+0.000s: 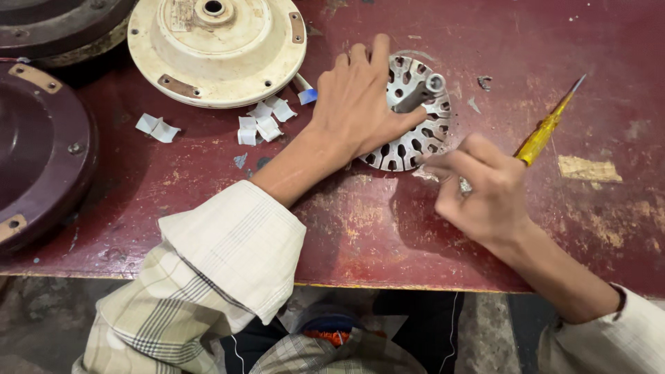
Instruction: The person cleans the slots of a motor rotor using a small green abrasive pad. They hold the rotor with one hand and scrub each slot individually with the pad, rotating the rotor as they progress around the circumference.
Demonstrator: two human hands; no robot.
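A round slotted metal motor core [422,131] with a short steel shaft [424,93] lies on the worn dark red table [374,228]. My left hand [357,104] rests flat over the core's left half and holds it down, thumb beside the shaft. My right hand [481,190] is closed around a screwdriver with a yellow translucent handle [547,128] that points up and to the right. The fingers of that hand pinch something small at the core's lower right rim; I cannot tell what it is.
A cream round motor cover [215,48] sits at the top left. Dark round covers [41,145] lie at the left edge. Small white paper slips [260,121] are scattered between them. The table's front edge [360,285] runs below my arms.
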